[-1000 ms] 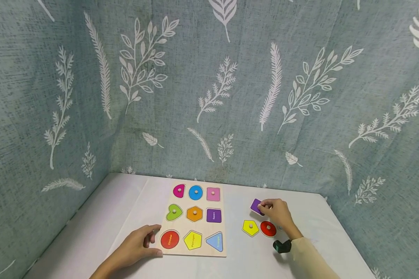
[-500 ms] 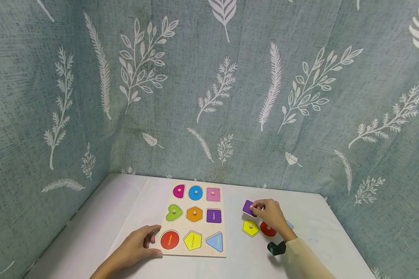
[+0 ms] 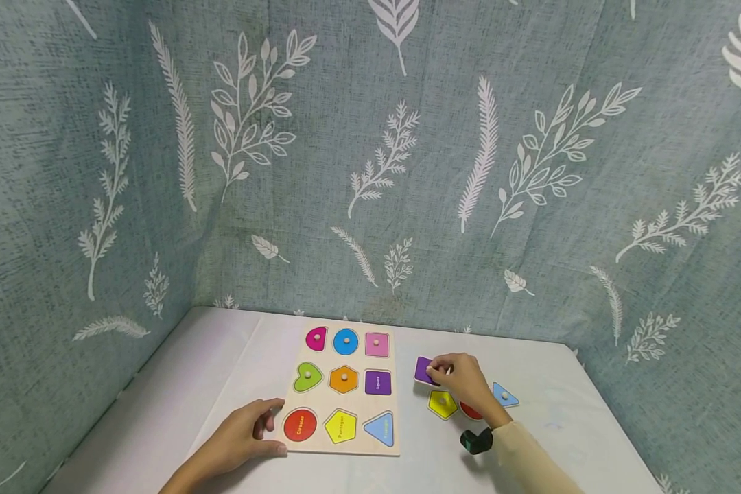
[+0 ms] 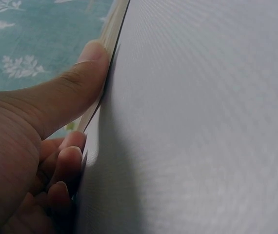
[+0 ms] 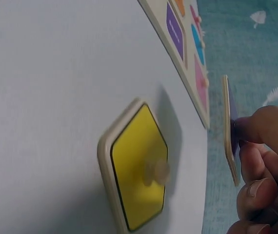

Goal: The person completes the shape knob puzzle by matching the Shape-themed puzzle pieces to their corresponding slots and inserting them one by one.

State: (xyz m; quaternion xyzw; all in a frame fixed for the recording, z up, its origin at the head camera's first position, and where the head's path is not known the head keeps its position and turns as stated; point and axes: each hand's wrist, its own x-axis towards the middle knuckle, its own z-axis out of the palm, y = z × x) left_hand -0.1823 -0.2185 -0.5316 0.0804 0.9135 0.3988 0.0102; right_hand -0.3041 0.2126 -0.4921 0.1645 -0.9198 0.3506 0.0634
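The right hand [image 3: 460, 377] pinches the purple square piece [image 3: 422, 369] (up in midair) at three o'clock from the shape-puzzle board [image 3: 322, 400], whose eight-o'clock corner the left hand [image 3: 243, 430] grips.

One puzzle board [image 3: 361, 360]; five knobbed pieces [image 3: 344, 379] seated in it; four labelled recesses [image 3: 341, 427]; four loose pieces [image 3: 442, 405].

Smooth wd. board [image 3: 361, 401], matt cloth bkgd [image 3: 432, 206]

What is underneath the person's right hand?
In the head view, part of a curved-edged red piece shows beneath the right hand, which pinches a purple square. The hand hides the rest, including its full outline.
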